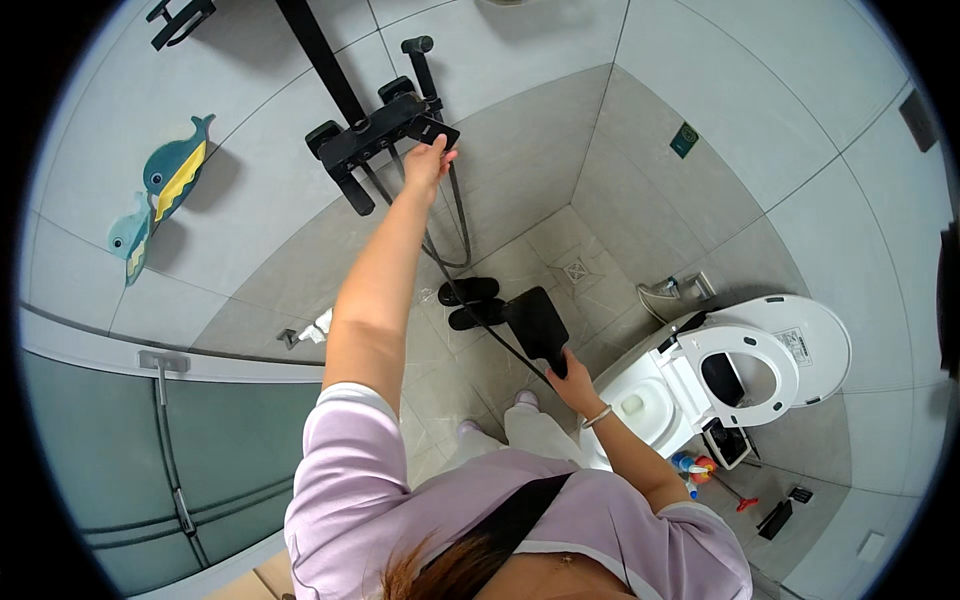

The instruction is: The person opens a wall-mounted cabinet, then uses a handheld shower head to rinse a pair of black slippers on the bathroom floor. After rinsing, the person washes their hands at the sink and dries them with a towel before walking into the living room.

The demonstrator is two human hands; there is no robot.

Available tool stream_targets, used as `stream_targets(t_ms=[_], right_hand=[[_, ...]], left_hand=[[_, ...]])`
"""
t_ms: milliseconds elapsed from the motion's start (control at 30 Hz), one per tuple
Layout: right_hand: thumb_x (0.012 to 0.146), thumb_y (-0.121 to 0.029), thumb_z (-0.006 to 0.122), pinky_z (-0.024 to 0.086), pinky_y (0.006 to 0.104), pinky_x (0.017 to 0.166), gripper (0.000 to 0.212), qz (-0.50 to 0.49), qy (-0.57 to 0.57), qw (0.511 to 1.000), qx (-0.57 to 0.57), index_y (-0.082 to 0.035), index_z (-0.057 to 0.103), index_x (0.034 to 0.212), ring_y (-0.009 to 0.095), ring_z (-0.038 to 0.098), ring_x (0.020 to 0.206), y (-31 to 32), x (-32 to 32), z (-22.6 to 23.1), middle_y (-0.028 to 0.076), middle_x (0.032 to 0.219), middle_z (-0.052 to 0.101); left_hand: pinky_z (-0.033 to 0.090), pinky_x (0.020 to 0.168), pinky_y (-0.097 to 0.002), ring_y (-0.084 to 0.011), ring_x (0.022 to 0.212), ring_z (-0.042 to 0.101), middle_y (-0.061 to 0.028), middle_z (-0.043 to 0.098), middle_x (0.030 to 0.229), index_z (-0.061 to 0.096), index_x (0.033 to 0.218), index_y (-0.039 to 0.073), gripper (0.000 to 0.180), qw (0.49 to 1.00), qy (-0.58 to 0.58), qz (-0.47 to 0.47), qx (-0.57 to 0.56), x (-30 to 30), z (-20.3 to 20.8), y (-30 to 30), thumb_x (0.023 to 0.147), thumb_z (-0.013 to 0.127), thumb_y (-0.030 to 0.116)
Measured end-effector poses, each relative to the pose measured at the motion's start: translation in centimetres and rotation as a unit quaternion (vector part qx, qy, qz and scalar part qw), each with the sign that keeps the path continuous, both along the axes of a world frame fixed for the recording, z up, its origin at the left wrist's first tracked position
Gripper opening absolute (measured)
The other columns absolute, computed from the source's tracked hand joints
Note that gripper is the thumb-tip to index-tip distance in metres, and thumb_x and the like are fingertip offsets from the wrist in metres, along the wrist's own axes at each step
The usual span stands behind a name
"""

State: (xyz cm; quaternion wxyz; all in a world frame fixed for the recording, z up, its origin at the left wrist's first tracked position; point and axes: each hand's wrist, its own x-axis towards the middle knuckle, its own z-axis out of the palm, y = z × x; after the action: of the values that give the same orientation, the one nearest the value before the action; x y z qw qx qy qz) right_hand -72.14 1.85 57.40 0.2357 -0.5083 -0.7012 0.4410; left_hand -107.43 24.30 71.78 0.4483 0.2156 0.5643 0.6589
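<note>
Showerhead (537,322) — where do you have it?

On my remote feed it's low, just left of the toilet (652,388). The right hand (572,383) wraps its handle; that grasp looks secure.

And the left?

The left hand (428,165) reaches up to the flat black lever (433,131) on the shower fixture (370,135). Fingertips meet its edge, but I can't tell whether they pinch it or merely press.

Which step do you call that?

Working the lever with the showerhead held ready, I'd judge. I can't make out any spray. The next move calls for a small, controlled turn of the lever, the right hand holding the showerhead steady.

Anything in the way?

The hose (430,247) slants between fixture and showerhead, passing across the black slippers (468,291) — a possible snag if I swung wide. The toilet sits close by the right forearm (628,445), its lid (825,345) and seat (785,375) raised. Whale-shaped ornaments (178,165) hang well apart from the left hand.
</note>
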Motion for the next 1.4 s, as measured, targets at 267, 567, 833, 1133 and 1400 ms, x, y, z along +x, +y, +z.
stream_targets(t_ms=[267,567,833,1133,1400], right_hand=[[0.073,-0.018,0.059,0.043,0.0364,0.071,0.048,0.043,0.008,0.999,-0.03,0.006,0.041,0.111,0.039,0.054,0.085,1.4,-1.8,-0.1,0.026,0.089,0.055],[0.074,-0.018,0.058,0.043,0.0363,0.067,0.045,0.052,-0.017,0.997,-0.053,0.005,0.042,0.109,0.038,0.055,0.079,1.5,-2.4,0.4,0.025,0.083,0.055],[0.074,-0.016,0.057,0.042,0.0363,0.068,0.04,0.041,0.007,0.998,-0.052,0.004,0.043,0.106,0.037,0.054,0.077,2.0,-2.8,0.3,0.025,0.082,0.054],[0.072,-0.019,0.058,0.044,0.0404,0.066,0.04,0.043,0.02,0.999,-0.022,0.001,0.045,0.105,0.041,0.054,0.079,2.1,-3.2,-0.5,0.025,0.081,0.056],[0.072,-0.017,0.058,0.043,0.0383,0.068,0.042,0.017,0.013,0.999,-0.044,0.003,0.044,0.107,0.039,0.055,0.08,1.9,-2.5,-0.6,0.025,0.084,0.056]], left_hand=[[0.037,0.05,-0.0165,-0.0043,0.06,0.054,-0.0032,0.062,0.074,0.052,0.068,0.009,0.022,0.995,0.099,-0.015,-0.002,-0.7,-1.2,0.2,0.081,0.058,0.026],[0.037,0.054,-0.0167,-0.0036,0.061,0.052,-0.0018,0.062,0.074,0.054,0.074,0.008,0.017,0.991,0.13,-0.032,0.025,0.1,-1.1,0.3,0.081,0.058,0.024],[0.037,0.056,-0.0172,-0.004,0.062,0.052,-0.0024,0.062,0.074,0.055,0.078,0.007,0.017,0.986,0.153,-0.043,0.049,-0.2,-1.5,0.6,0.082,0.057,0.023],[0.038,0.054,-0.018,-0.0046,0.058,0.051,-0.0014,0.062,0.071,0.058,0.076,0.006,0.021,0.982,0.183,-0.051,-0.015,-0.8,-1.6,0.6,0.082,0.055,0.025],[0.042,0.055,-0.0374,-0.0266,0.063,0.054,-0.0086,0.055,0.064,0.051,0.069,0.005,0.017,0.626,0.779,0.005,0.047,-2.6,9.5,-4.0,0.068,0.064,0.017]])
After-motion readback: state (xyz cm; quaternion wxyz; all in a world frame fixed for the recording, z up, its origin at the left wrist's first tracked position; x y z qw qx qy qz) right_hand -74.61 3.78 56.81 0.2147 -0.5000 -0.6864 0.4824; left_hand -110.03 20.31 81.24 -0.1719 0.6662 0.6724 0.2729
